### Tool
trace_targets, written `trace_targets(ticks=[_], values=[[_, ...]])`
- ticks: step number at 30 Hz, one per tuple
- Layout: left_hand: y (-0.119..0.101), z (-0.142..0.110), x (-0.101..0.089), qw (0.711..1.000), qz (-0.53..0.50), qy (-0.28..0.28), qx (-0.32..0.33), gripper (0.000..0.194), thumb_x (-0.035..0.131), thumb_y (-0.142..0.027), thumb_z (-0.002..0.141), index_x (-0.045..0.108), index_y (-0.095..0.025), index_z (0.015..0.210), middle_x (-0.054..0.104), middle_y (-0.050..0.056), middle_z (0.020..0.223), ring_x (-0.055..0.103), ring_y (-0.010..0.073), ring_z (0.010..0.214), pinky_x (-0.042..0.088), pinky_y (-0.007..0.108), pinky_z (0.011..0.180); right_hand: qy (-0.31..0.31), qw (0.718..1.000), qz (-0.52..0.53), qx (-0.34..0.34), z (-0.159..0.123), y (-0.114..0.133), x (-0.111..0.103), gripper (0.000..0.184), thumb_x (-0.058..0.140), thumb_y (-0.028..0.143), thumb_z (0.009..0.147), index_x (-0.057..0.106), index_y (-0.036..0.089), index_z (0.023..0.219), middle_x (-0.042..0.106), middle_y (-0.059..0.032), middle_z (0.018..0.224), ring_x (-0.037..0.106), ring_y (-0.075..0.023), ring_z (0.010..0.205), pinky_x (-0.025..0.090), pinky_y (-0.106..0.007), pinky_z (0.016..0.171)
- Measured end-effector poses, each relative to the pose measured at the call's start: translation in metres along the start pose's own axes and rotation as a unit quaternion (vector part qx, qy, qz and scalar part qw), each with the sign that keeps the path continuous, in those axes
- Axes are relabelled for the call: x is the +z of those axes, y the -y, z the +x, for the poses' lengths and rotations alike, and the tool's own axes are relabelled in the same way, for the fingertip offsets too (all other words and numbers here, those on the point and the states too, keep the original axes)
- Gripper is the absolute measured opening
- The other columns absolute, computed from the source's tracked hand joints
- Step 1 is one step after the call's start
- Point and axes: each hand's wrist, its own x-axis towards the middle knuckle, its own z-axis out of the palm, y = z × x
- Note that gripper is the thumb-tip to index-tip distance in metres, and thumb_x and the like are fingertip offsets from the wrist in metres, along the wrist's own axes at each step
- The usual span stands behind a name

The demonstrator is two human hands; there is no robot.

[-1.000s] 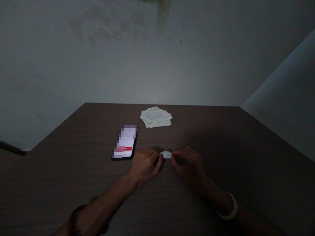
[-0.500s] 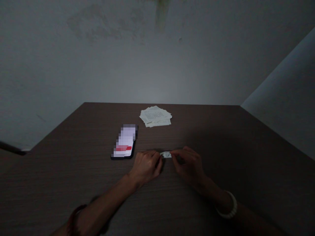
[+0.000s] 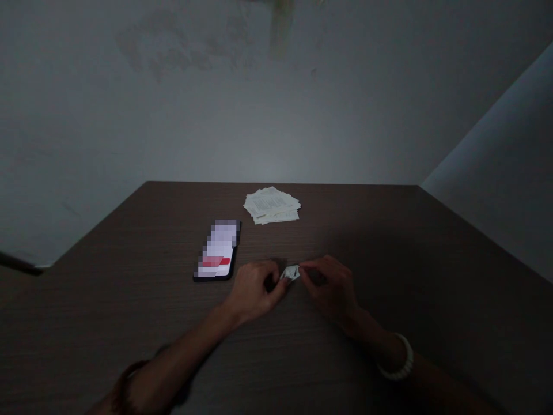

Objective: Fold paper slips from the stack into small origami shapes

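A small folded piece of white paper sits low over the dark wooden table, pinched from both sides. My left hand grips its left end with the fingertips. Its right end is held by my right hand, which wears a white bracelet at the wrist. The room is dim, and the folds of the paper are too small to make out.
A lit phone lies flat just left of my left hand. A loose stack of printed paper sheets rests near the table's far edge. A grey wall rises behind the table.
The small paper has tilted slightly and my fingers have shifted on it. Both hands stay in the same spot.
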Motion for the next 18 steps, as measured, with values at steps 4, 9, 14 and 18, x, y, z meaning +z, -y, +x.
trace_targets(ticks=[4, 9, 14, 18], values=[[-0.003, 0.0024, -0.0018, 0.997, -0.07, -0.016, 0.001, 0.023, 0.051, -0.034, 0.088, 0.062, -0.016, 0.079, 0.059, 0.0, 0.067, 0.053, 0.0131, 0.06, 0.036, 0.024, 0.056, 0.02, 0.999, 0.015, -0.02, -0.0002, -0.0002, -0.0003, 0.01, 0.061, 0.016, 0.084, 0.066, 0.023, 0.087, 0.072, 0.0002, 0.078, 0.065, -0.015, 0.068, 0.048, -0.03, 0.07], [-0.0051, 0.0053, -0.0021, 0.986, -0.158, -0.015, -0.043, 0.026, 0.051, -0.029, 0.089, 0.067, -0.015, 0.074, 0.065, 0.001, 0.066, 0.056, 0.0128, 0.06, 0.04, 0.023, 0.057, 0.017, 0.999, 0.034, 0.015, 0.001, 0.0045, -0.0026, 0.016, 0.064, 0.023, 0.083, 0.066, 0.023, 0.099, 0.072, -0.0012, 0.08, 0.063, -0.0152, 0.066, 0.048, -0.03, 0.067], [-0.0016, 0.0062, 0.0014, 0.969, -0.225, -0.023, -0.094, 0.021, 0.056, -0.029, 0.087, 0.069, -0.015, 0.078, 0.069, 0.003, 0.069, 0.061, 0.0142, 0.063, 0.043, 0.024, 0.058, 0.089, 0.991, 0.066, 0.08, 0.0051, 0.0069, -0.0016, 0.008, 0.064, 0.024, 0.082, 0.066, 0.021, 0.074, 0.067, 0.0006, 0.068, 0.057, -0.0132, 0.058, 0.044, -0.027, 0.061], [-0.0006, 0.0051, 0.0037, 0.968, -0.228, -0.022, -0.097, 0.021, 0.057, -0.028, 0.085, 0.069, -0.014, 0.075, 0.07, 0.003, 0.07, 0.061, 0.0143, 0.062, 0.044, 0.024, 0.058, 0.11, 0.982, 0.115, 0.105, 0.0063, 0.0053, 0.0011, 0.013, 0.062, 0.021, 0.083, 0.065, 0.02, 0.07, 0.067, -0.0007, 0.072, 0.059, -0.0138, 0.066, 0.043, -0.024, 0.059]])
